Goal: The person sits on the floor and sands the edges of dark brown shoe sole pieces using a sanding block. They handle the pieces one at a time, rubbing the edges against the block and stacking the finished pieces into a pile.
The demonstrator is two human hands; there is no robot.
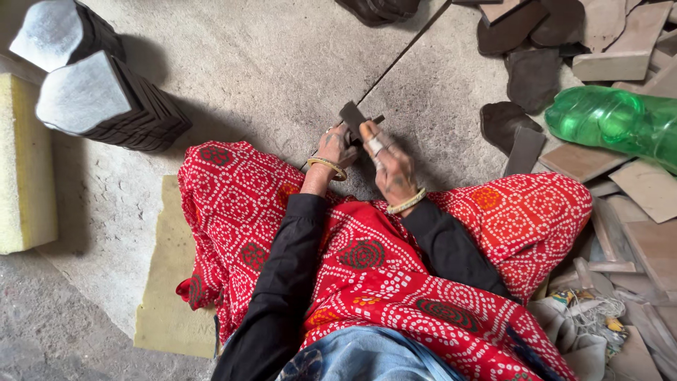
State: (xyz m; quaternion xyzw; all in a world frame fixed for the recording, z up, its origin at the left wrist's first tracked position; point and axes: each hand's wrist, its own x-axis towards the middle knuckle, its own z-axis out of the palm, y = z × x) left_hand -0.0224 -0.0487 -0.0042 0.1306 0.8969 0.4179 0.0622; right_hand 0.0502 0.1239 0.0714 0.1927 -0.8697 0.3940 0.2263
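Where the floor meets the wall: a yellow foam block, then two stacks of dark cut pieces.
Left hand: clenched on the dark flat piece, bangle at the wrist.
Dark flat piece: small, thin, grey-black, tilted, held just above the concrete floor between both hands.
Right hand: grasping the same piece, one finger taped.
Green plastic bottle: lying on its side on scrap pieces; contents cannot be told.

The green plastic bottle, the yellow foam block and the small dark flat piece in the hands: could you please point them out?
Green plastic bottle [612, 120], head view, middle of body.
Yellow foam block [25, 169], head view, top face.
Small dark flat piece [351, 113], head view, upper flat face.
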